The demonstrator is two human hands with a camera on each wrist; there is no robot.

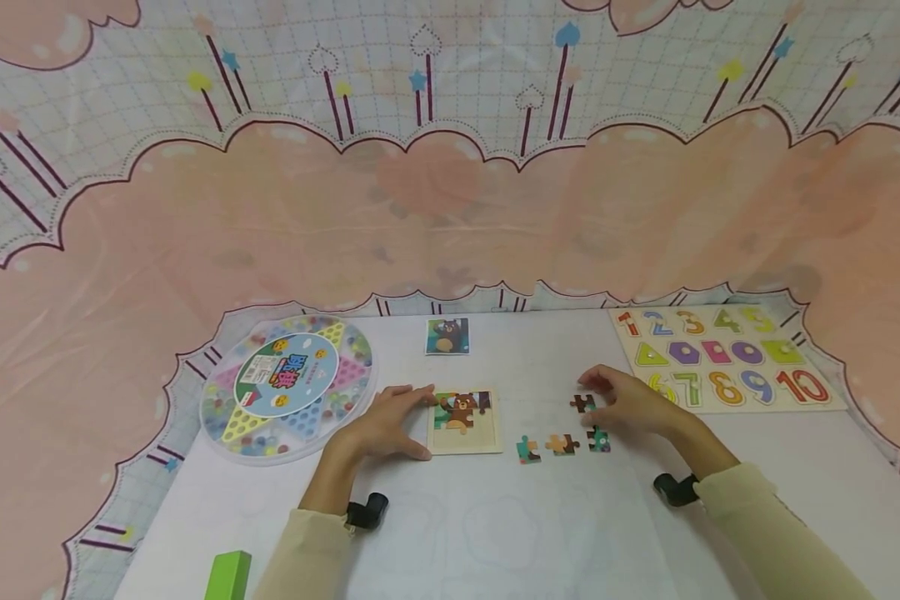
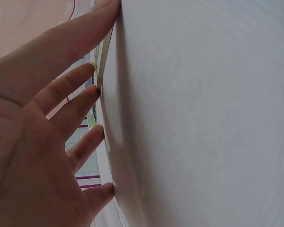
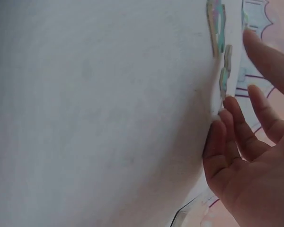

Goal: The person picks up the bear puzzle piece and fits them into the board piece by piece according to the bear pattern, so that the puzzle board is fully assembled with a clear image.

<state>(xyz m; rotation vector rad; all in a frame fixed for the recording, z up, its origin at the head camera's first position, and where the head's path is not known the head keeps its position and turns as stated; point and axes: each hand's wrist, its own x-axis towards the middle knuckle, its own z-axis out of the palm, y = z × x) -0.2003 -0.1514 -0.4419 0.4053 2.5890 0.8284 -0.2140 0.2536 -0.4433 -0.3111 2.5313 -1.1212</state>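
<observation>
A wooden puzzle tray [image 1: 482, 437] lies in the middle of the table, its upper part filled with pieces of a bear picture. My left hand [image 1: 378, 423] is at the tray's left edge with fingers spread; the index fingertip touches the top left corner and the thumb is near the lower left one. My right hand [image 1: 632, 403] rests by a brown puzzle piece [image 1: 582, 403], thumb and fingers apart on either side of it. Below that lie a teal piece [image 1: 599, 439], an orange-brown piece [image 1: 562, 444] and a teal-orange piece [image 1: 528, 450].
Behind the tray lies a bear picture card [image 1: 447, 337]. At left is a round Chinese checkers box [image 1: 288, 387] with coloured marbles. A number and shape board [image 1: 727, 358] lies at right, beyond the right hand. A green block [image 1: 228, 575] sits at the front left.
</observation>
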